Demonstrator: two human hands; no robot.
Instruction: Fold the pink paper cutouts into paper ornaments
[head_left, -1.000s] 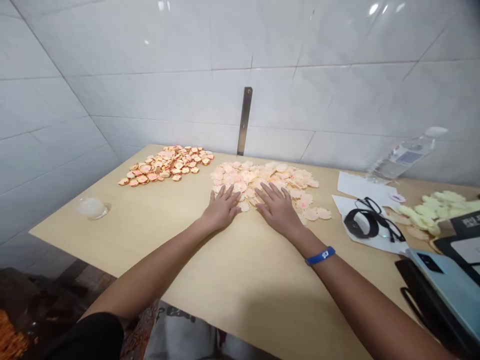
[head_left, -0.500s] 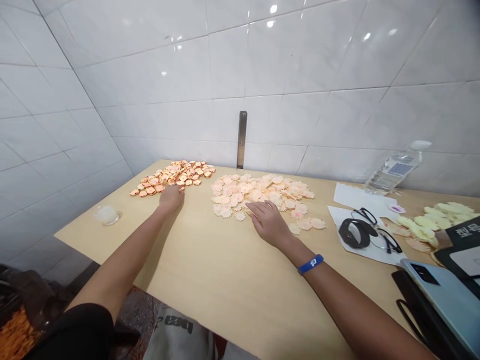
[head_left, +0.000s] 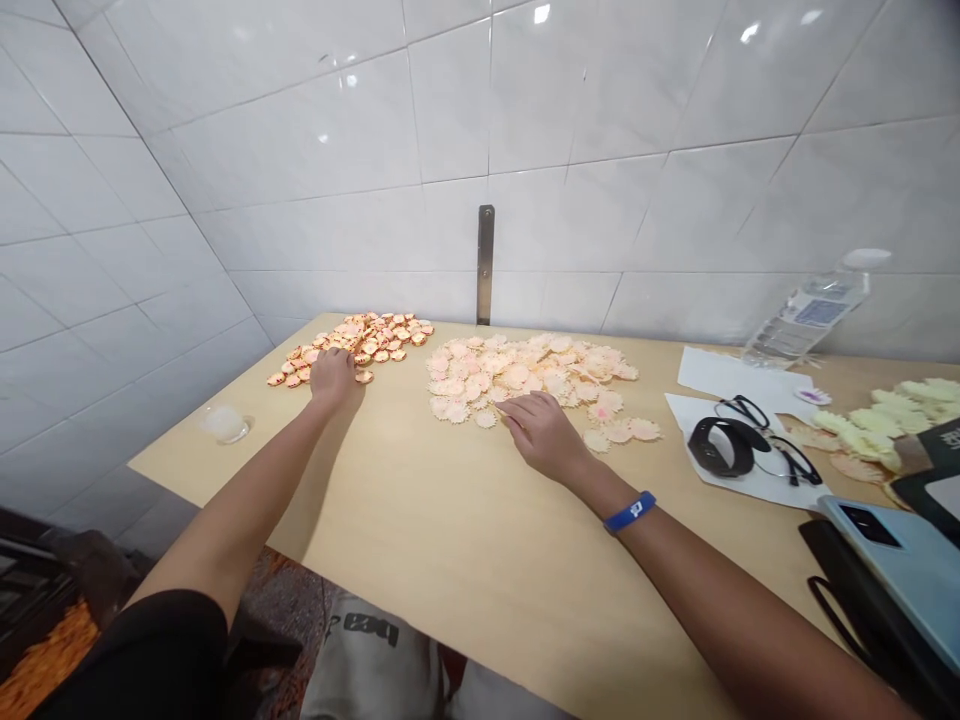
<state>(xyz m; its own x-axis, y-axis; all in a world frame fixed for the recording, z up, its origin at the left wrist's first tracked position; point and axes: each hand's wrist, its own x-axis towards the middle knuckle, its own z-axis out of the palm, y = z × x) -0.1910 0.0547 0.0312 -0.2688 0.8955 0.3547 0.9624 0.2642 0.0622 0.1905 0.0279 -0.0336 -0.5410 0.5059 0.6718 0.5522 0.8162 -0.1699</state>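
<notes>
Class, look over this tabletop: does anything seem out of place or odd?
A few pale scalloped pieces lie apart from the main pile, beside the right hand, toward the papers, so they look like strays.

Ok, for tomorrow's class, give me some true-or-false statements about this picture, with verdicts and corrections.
1. The left hand rests on the pile of orange scalloped discs. True.
2. The right hand holds a light-blue smartphone. False: the right hand is at the edge of the pale peach scalloped pieces, and the light-blue smartphone lies far off to its right.
3. A blue wristband is on the right wrist. True.
4. The black-framed eyeglasses lie on the bare pale wooden table. False: the black-framed eyeglasses lie on a white paper sheet.
</notes>
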